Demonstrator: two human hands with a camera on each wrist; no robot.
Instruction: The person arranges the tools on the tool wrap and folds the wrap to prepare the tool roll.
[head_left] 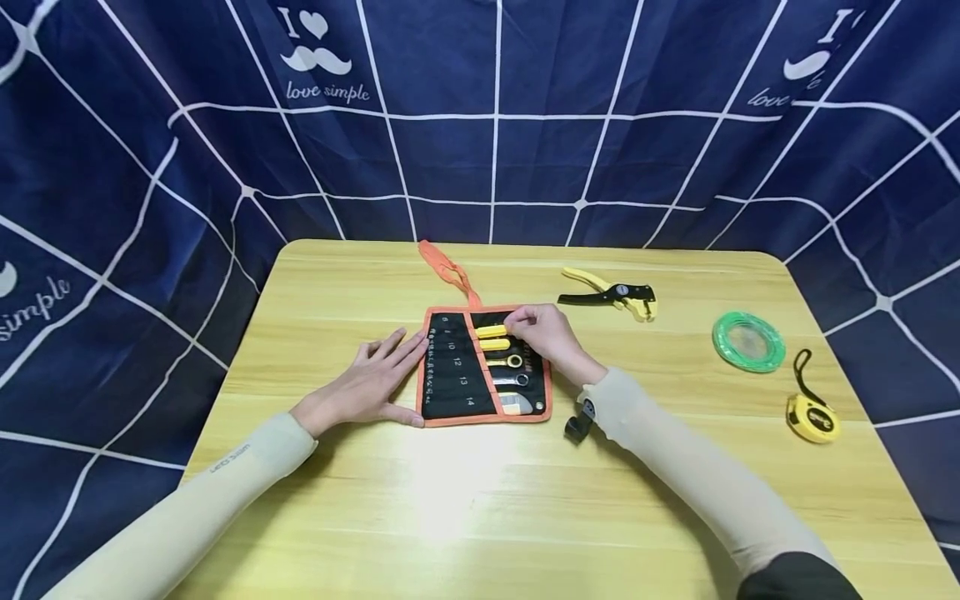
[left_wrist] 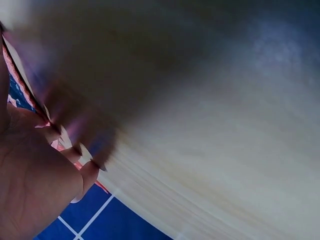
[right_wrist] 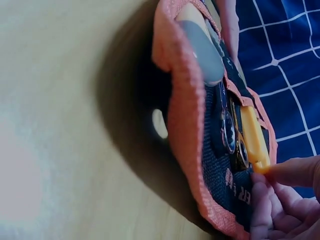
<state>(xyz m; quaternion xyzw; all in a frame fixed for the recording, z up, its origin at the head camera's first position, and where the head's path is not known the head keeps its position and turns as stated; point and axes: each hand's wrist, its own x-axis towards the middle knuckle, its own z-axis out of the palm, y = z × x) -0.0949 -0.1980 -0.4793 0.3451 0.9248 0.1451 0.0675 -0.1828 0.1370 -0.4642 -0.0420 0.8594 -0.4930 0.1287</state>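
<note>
A black tool pouch (head_left: 450,402) with orange trim lies unfolded on the table, its pockets marked with numbers. My right hand (head_left: 547,335) pinches the end of a yellow handle (head_left: 491,332) in the top pocket between thumb and fingers. Below it in the row sit a second yellow handle (head_left: 495,344), two ring-ended wrenches (head_left: 514,362) and a grey-and-pale rounded tool (right_wrist: 202,55). My left hand (head_left: 367,382) rests with fingers spread at the pouch's left edge, fingertips on the trim. The tools' lower parts are hidden in the pockets.
An orange strap (head_left: 450,271) trails from the pouch's far edge. To the right lie yellow-and-black wire strippers (head_left: 621,292), a green coil (head_left: 723,343) and a yellow tape measure (head_left: 813,419) with a black loop. Dark blue checked cloth (head_left: 540,158) hangs around the table (head_left: 375,517).
</note>
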